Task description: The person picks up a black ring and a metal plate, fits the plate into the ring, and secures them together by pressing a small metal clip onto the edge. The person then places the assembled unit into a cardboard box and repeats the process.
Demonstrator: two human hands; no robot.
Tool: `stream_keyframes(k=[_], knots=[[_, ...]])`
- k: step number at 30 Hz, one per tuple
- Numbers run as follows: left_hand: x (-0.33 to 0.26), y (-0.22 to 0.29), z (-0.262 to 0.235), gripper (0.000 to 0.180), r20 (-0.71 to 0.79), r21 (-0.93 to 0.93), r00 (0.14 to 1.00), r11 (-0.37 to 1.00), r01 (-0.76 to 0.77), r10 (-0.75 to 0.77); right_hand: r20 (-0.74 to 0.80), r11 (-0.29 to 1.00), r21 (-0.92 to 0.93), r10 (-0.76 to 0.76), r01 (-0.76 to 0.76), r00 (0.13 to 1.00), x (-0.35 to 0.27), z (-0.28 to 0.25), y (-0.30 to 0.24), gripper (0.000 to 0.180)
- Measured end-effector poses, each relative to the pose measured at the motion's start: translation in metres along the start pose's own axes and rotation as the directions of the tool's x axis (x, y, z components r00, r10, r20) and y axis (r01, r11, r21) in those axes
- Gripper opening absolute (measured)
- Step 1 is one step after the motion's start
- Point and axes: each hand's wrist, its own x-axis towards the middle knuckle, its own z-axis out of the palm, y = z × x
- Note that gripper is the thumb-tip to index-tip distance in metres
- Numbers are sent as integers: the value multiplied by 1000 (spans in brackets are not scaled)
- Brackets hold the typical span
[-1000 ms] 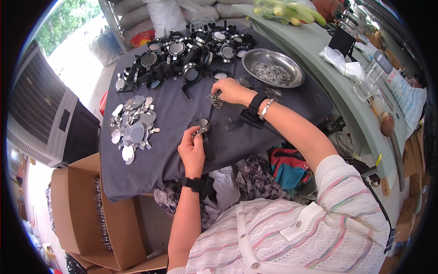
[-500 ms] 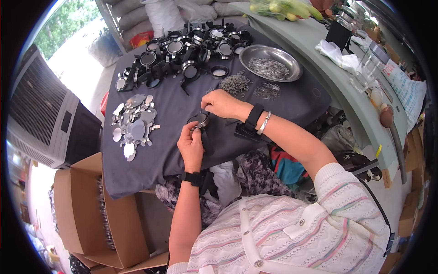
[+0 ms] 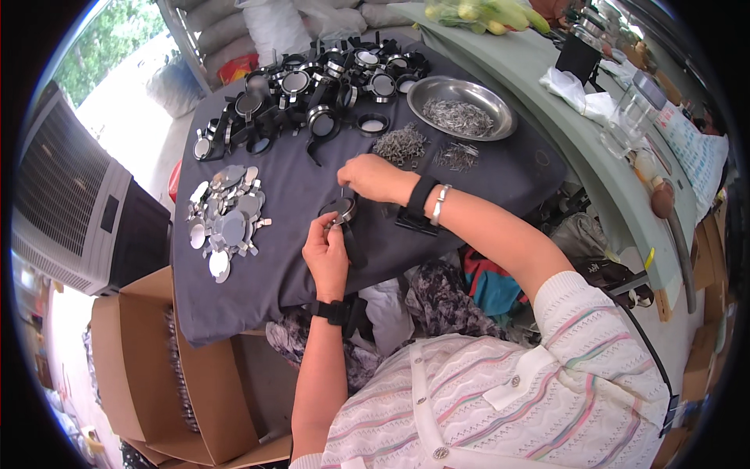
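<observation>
both hands [image 3: 326,254] [image 3: 373,177] pinch a round black-rimmed lens [image 3: 339,209] over dark cloth [image 3: 312,168].

The small round black-rimmed lens piece [image 3: 341,209] sits between the left hand [image 3: 326,256] and the right hand [image 3: 373,177], whose fingers cover much of its rim, so how it is pinched cannot be told. The fine metal bits in the round steel bowl [image 3: 500,123] are too small to identify. The brown cardboard box [image 3: 141,375] under the near left corner of the dark-cloth-covered table [image 3: 297,180] is partly hidden by it.
</observation>
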Motion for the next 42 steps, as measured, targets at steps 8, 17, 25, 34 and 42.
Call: stream_keyframes(k=[8, 17, 25, 34, 42], knots=[[8, 11, 11, 22, 19, 246, 979, 948, -202, 204, 289, 845, -346, -316, 407, 904, 25, 3, 7, 10], [-1, 22, 14, 25, 29, 153, 976, 964, -217, 215, 437, 693, -380, -449, 612, 779, 35, 12, 13, 14], [2, -5, 0, 15, 22, -17, 997, 997, -78, 78, 488, 780, -287, -380, 556, 786, 35, 11, 8, 16], [3, 5, 7, 14, 15, -8, 998, 998, -65, 65, 449, 856, -240, -319, 457, 834, 28, 2, 7, 14], [6, -4, 4, 16, 23, 23, 998, 998, -54, 53, 266, 982, 45, -188, 183, 946, 30, 11, 28, 16]])
